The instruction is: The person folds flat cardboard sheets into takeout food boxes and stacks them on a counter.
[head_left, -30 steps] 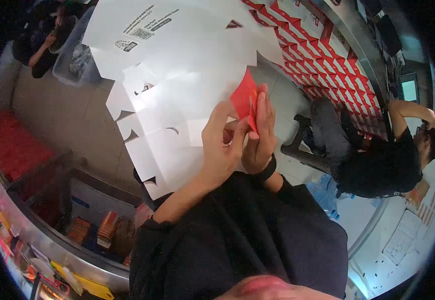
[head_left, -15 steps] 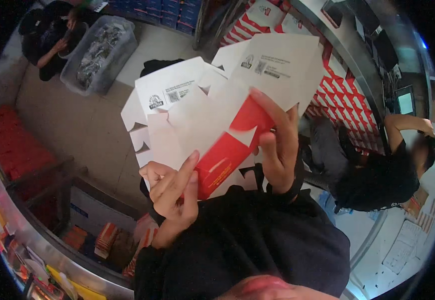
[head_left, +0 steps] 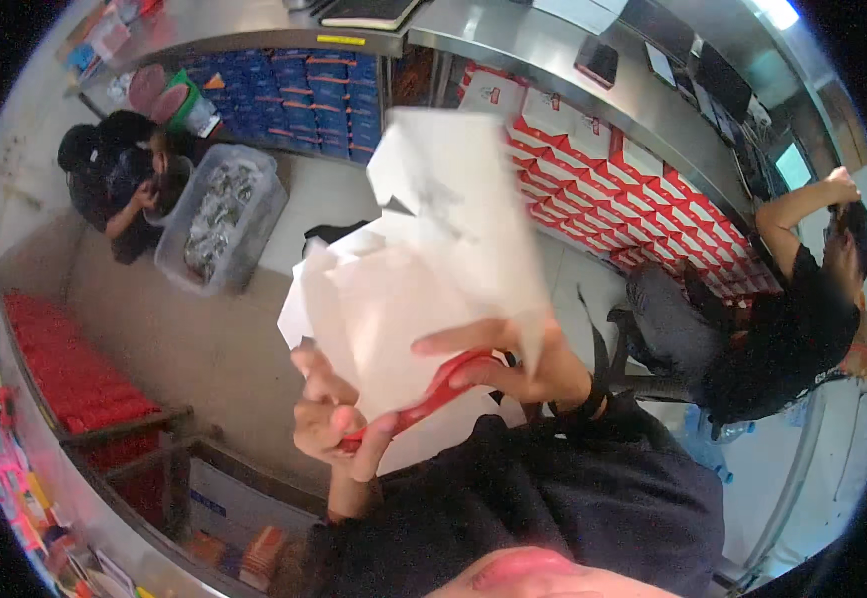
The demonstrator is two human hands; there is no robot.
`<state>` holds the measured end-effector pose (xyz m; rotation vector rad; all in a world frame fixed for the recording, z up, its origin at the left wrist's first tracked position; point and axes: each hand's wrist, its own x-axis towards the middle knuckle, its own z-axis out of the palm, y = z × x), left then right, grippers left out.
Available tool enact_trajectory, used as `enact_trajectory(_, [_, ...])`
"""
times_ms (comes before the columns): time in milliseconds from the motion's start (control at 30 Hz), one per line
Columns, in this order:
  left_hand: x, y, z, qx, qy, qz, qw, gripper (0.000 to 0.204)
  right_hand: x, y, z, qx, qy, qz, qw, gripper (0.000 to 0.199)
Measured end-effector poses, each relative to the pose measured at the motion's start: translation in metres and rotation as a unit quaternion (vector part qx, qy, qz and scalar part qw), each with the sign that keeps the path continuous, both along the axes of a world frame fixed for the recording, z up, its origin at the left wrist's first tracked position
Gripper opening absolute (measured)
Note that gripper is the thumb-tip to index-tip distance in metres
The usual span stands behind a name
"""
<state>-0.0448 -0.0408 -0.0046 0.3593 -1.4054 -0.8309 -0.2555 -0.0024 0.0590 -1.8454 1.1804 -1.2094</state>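
Observation:
A part-folded white and red cardboard box (head_left: 404, 299) is held up in front of my chest, its white inner faces toward me and its upper flap blurred by motion. My left hand (head_left: 339, 419) pinches the lower left end of its red strip between thumb and fingers. On the right end of that strip, my right hand (head_left: 523, 364) grips with the thumb on the red side and the fingers over the white panel. More white card shows below and behind the strip; whether it is part of the same box I cannot tell.
Stacked red-and-white boxes (head_left: 613, 199) fill the shelf under a steel counter (head_left: 513, 50), with blue boxes (head_left: 294, 100) left of them. A clear plastic tub (head_left: 264, 214) of wrapped items stands by a crouching person (head_left: 115, 184). Another person (head_left: 782, 349) sits at right. Red packs (head_left: 75, 364) lie left.
The red strip has turned from a broad face to a narrow bent edge. The large flap has swung and blurred. My right fingers have curled lower over the panel, and the whole view has shifted.

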Motion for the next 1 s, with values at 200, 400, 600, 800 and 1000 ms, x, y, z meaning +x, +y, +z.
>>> enact_trajectory(200, [-0.016,0.007,-0.009,0.072,0.030,0.094,0.992,0.065,0.021,0.006,-0.030,0.012,-0.280,-0.185,0.942,0.037])
enact_trajectory(400, [0.003,0.003,-0.013,-0.015,-0.089,-0.014,0.996,0.068,0.010,0.011,-0.009,-0.056,0.021,-0.047,0.997,0.017])
enact_trajectory(600, [0.016,0.001,-0.003,-0.095,-0.153,0.000,0.984,0.058,0.008,0.014,-0.009,-0.017,0.136,0.011,0.990,0.030])
enact_trajectory(800, [0.015,-0.018,0.005,-0.091,-0.090,0.227,0.965,0.081,-0.016,0.003,-0.025,-0.051,-0.027,-0.032,0.998,0.059])
enact_trajectory(1000, [0.060,0.011,-0.015,0.195,-0.358,-0.118,0.905,0.079,-0.017,-0.014,-0.056,-0.006,0.014,0.002,1.000,0.103])
